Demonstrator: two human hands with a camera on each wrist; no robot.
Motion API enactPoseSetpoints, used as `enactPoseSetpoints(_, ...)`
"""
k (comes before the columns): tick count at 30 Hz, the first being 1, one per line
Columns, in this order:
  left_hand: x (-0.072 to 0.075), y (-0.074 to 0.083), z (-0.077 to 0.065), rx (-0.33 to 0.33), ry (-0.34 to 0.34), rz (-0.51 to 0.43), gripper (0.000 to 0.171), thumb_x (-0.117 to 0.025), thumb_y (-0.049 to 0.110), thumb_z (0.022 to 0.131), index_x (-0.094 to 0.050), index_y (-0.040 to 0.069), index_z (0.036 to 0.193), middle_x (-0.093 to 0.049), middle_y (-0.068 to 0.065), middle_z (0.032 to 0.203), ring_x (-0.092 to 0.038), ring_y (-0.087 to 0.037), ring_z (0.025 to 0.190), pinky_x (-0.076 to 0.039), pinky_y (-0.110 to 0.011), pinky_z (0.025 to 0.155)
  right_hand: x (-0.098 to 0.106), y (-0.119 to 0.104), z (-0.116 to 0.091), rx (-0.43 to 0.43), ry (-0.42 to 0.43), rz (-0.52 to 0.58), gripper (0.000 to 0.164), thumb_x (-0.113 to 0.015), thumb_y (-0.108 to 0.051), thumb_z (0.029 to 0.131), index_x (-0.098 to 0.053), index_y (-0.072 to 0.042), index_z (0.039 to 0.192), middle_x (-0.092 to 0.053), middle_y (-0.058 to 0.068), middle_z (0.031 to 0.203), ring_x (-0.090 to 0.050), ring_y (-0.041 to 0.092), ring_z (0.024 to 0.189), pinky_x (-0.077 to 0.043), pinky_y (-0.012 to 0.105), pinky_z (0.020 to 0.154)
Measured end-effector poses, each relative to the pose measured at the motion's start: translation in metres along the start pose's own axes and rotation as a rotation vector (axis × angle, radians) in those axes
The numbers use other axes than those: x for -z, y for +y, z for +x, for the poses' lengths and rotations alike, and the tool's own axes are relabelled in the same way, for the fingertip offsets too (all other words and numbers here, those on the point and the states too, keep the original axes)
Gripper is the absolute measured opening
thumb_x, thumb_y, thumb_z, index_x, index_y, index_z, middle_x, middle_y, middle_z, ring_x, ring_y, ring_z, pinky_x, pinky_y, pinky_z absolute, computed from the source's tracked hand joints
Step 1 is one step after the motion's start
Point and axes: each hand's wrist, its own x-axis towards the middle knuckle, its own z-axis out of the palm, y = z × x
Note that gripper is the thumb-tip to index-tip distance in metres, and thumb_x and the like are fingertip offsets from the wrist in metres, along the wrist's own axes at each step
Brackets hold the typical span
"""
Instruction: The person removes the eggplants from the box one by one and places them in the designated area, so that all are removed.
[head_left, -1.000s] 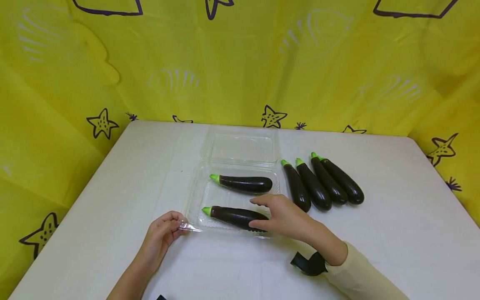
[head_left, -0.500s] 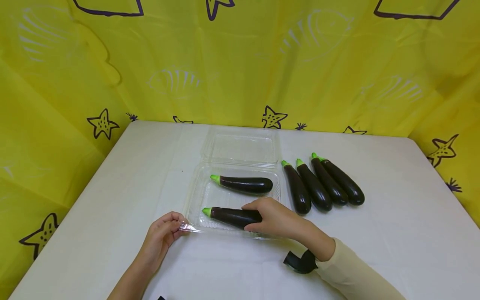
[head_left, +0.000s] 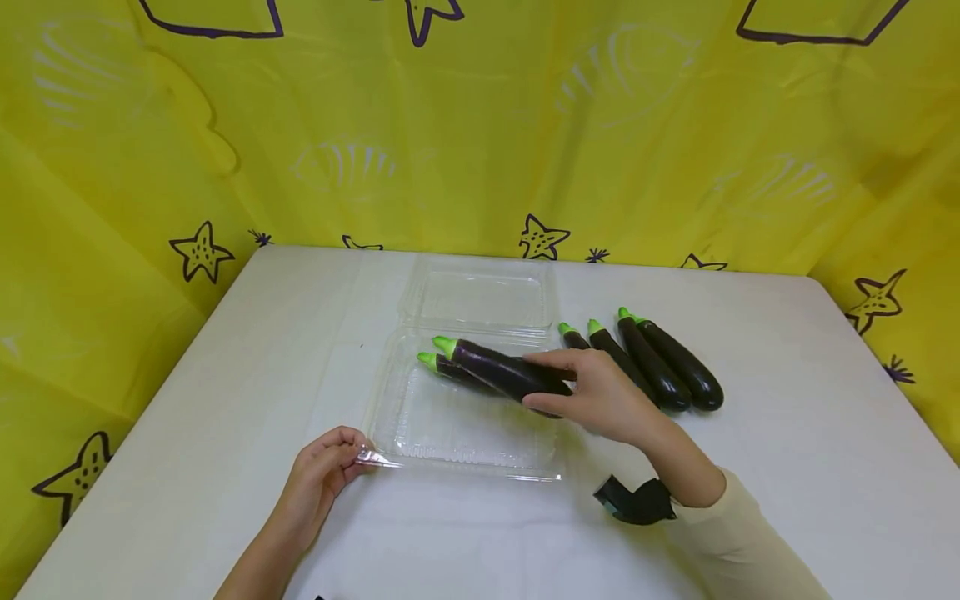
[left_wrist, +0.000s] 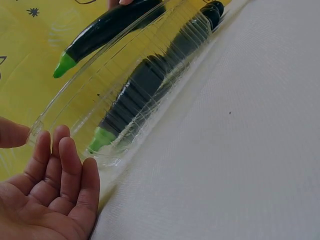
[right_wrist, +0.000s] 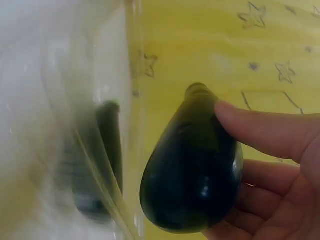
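Observation:
A clear plastic clamshell container (head_left: pixel 472 429) lies opened flat on the table, its lid (head_left: pixel 480 296) folded back. My left hand (head_left: pixel 324 471) pinches its front left corner; in the left wrist view the thumb is at the rim and the fingers below it. My right hand (head_left: pixel 603 398) grips a dark, glossy eggplant (head_left: pixel 502 371) by its thick end, held raised over the container with its green stem pointing left. Behind it, a second eggplant (head_left: pixel 455 372) lies at the back of the container, partly hidden. Through the clear wall, that eggplant (left_wrist: pixel 130 95) shows in the left wrist view.
Several more eggplants (head_left: pixel 686 362) lie side by side right of the container, stems away from me; my right hand partly covers the nearest ones. A white cloth covers the table (head_left: pixel 225 400). A yellow patterned curtain (head_left: pixel 465 125) stands behind and at both sides.
My right hand has closed round the front eggplant, lifted it out of the container's front and carried it back and right. My left hand has stayed at the corner.

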Motion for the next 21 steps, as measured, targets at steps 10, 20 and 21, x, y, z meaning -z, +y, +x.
enactPoseSetpoints(10, 0.0, 0.0, -0.002, 0.0, 0.002, -0.001, 0.018, -0.041, -0.002, 0.09, -0.057, 0.003, 0.085, -0.059, -0.002, 0.084, -0.059, -0.011, 0.077, -0.05, -0.027, 0.076, 0.033, 0.017, -0.012, -0.092, 0.085, -0.083, 0.049, -0.073, -0.025, 0.078, -0.059, -0.001, 0.12, -0.062, 0.014, 0.109, -0.056, 0.015, 0.072, -0.045, 0.027, 0.061)
enactPoseSetpoints(20, 0.0, -0.001, 0.0, -0.008, -0.008, -0.008, 0.019, -0.04, -0.002, 0.089, -0.058, 0.004, 0.085, -0.059, -0.001, 0.084, -0.059, -0.011, 0.077, -0.05, -0.027, 0.076, 0.062, 0.03, -0.03, -0.214, 0.115, -0.131, 0.055, -0.071, -0.031, 0.08, -0.056, 0.001, 0.123, -0.06, 0.021, 0.109, -0.058, 0.023, 0.08, -0.046, 0.03, 0.062)
enactPoseSetpoints(21, 0.0, 0.0, 0.0, -0.006, -0.005, -0.007, 0.019, -0.04, -0.002, 0.089, -0.058, 0.005, 0.085, -0.059, -0.001, 0.084, -0.059, -0.01, 0.077, -0.05, -0.027, 0.076, 0.064, 0.032, -0.031, -0.223, 0.123, -0.132, 0.056, -0.071, -0.031, 0.08, -0.056, 0.001, 0.123, -0.059, 0.022, 0.11, -0.059, 0.024, 0.082, -0.047, 0.029, 0.062)
